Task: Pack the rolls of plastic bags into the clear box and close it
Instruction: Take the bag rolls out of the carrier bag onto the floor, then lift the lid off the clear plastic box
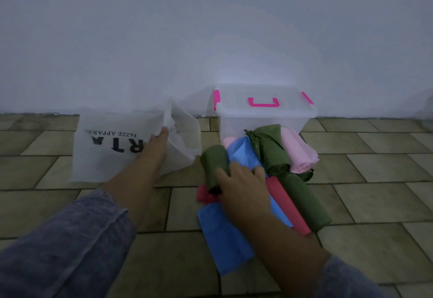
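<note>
Nearest the viewer, two arms in blue-grey sleeves reach forward over a tiled floor. The right hand lies on a heap of rolls, its fingers curled onto a short green roll at the heap's left edge; a firm clamp cannot be confirmed. Under and beside the hand lie a loose blue bag, a red roll, a long green roll, and further back a second green bundle and a pink roll. The left hand rests with fingers extended on the mouth of a white printed bag, which lies flat on the floor left of the heap; whether it pinches the fabric cannot be told. Farthest, against the wall, stands the clear box, touching the back of the heap, its lid with pink handle and pink side latches on and apparently shut. No roll is yet inside. The step in hand appears to be picking the short green roll; done well, it wants a grip around the roll's middle so it does not unwind, and the lid must be unlatched first
</note>
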